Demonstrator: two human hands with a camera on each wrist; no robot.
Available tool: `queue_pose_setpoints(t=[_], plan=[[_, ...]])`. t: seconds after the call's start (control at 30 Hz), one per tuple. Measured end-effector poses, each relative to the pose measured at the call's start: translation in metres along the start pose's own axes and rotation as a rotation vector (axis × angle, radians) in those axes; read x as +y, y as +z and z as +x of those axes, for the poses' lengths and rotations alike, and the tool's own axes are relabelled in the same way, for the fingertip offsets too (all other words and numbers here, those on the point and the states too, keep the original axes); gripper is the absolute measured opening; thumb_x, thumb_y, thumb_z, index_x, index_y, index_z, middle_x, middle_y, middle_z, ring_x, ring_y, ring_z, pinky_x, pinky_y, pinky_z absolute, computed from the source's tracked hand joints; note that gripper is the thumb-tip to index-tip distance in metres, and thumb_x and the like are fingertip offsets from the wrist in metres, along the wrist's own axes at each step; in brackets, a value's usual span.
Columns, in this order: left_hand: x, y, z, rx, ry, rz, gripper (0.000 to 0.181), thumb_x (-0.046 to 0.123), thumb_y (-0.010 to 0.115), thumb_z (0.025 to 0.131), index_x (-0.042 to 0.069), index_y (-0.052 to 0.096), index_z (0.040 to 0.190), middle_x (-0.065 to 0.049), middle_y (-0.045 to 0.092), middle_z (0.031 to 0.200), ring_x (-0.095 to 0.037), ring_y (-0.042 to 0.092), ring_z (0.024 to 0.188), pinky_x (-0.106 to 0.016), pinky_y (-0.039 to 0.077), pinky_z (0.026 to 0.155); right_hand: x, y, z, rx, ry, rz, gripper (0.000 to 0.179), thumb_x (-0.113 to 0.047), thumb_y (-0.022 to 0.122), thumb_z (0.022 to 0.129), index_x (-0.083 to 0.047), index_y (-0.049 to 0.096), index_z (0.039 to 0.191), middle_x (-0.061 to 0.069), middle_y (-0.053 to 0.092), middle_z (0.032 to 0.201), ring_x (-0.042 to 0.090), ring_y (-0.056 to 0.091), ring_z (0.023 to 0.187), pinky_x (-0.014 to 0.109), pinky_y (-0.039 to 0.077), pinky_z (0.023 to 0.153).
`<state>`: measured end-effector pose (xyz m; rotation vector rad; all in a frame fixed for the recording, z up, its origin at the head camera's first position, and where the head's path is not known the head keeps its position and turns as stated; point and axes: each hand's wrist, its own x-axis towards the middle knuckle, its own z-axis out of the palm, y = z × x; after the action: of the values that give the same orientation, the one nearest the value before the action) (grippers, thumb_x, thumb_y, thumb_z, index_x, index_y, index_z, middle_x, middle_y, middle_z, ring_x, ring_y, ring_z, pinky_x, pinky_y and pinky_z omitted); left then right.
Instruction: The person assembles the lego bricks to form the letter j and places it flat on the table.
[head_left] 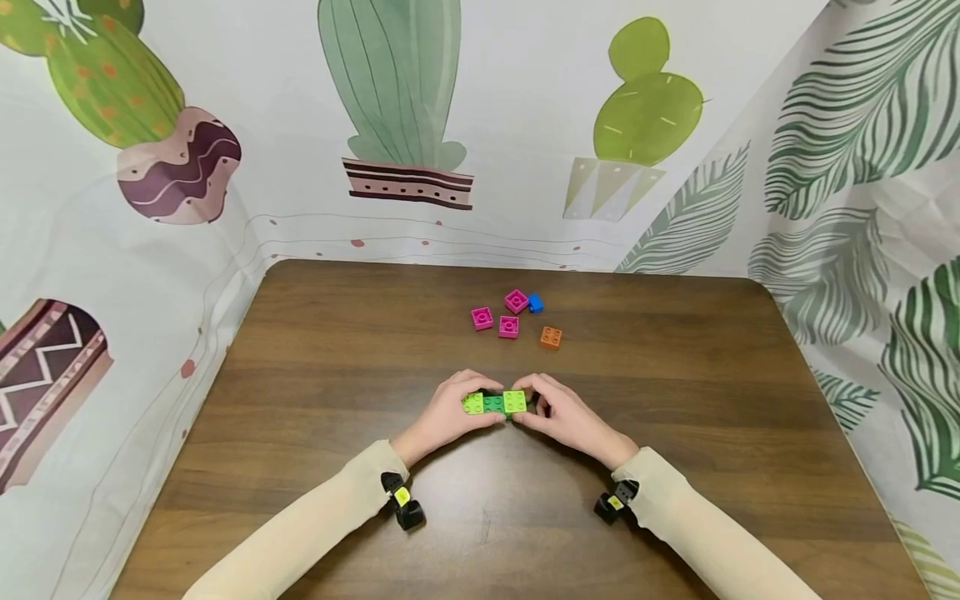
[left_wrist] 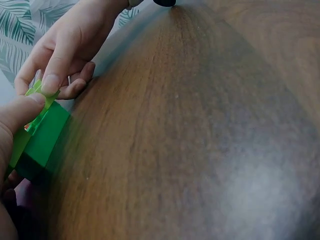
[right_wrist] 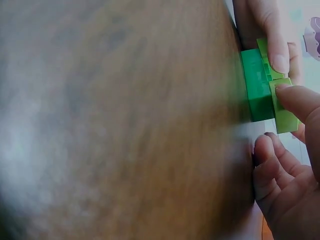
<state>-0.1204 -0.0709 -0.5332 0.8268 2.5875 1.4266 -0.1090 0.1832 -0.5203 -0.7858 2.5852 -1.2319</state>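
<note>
left hand [head_left: 444, 414] grips green block stack [head_left: 494, 403] at its left end | right hand [head_left: 564, 414] pinches its right end | stack on counter [head_left: 315, 367] | pink blocks [head_left: 498, 315] behind, apart

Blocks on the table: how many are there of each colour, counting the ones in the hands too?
Pink blocks: 3
Blue block: 1
Orange block: 1
Light green blocks: 2, held by both hands
Dark green block: 1 showing, between them
Total: 8
</note>
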Motion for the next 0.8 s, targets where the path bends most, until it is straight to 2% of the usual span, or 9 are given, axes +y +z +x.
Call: queue_pose_setpoints(t=[0.2,0.37,0.6,0.8], plan=[[-0.002,0.002,-0.001,0.012,-0.009,-0.013,0.043,0.029,0.090,0.083,0.019,0.076,0.122,0.003,0.070,0.116,-0.015,0.060,0.109,-0.036,0.050,0.094,0.002,0.003,0.000,0.023,-0.014,-0.022,0.036,-0.019,0.080,0.094,-0.019,0.058,0.122,-0.007,0.055,0.083,0.004,0.050,0.068,0.024,0.044,0.060],[-0.002,0.006,0.000,0.042,0.013,0.000,0.039,0.028,0.090,0.084,0.019,0.077,0.120,0.002,0.071,0.114,-0.017,0.060,0.106,-0.037,0.048,0.091,0.000,0.004,0.001,0.033,0.000,-0.025,0.035,-0.018,0.081,0.093,-0.019,0.058,0.120,-0.008,0.056,0.083,0.003,0.050,0.067,0.024,0.044,0.059],[0.000,0.008,0.003,0.070,-0.025,0.011,0.041,0.031,0.091,0.082,0.024,0.078,0.119,0.006,0.072,0.113,-0.014,0.060,0.108,-0.042,0.043,0.096,-0.005,0.003,0.005,0.033,0.020,-0.040,0.034,-0.017,0.080,0.094,-0.018,0.058,0.120,-0.007,0.056,0.084,0.005,0.050,0.068,0.024,0.045,0.060],[0.000,0.010,0.002,0.084,-0.032,0.008,0.037,0.034,0.090,0.083,0.027,0.080,0.118,0.008,0.072,0.111,-0.013,0.060,0.108,-0.043,0.041,0.095,-0.008,0.003,0.006,0.014,0.046,-0.046,0.035,-0.017,0.080,0.094,-0.018,0.058,0.120,-0.007,0.056,0.085,0.006,0.051,0.069,0.024,0.045,0.062]])
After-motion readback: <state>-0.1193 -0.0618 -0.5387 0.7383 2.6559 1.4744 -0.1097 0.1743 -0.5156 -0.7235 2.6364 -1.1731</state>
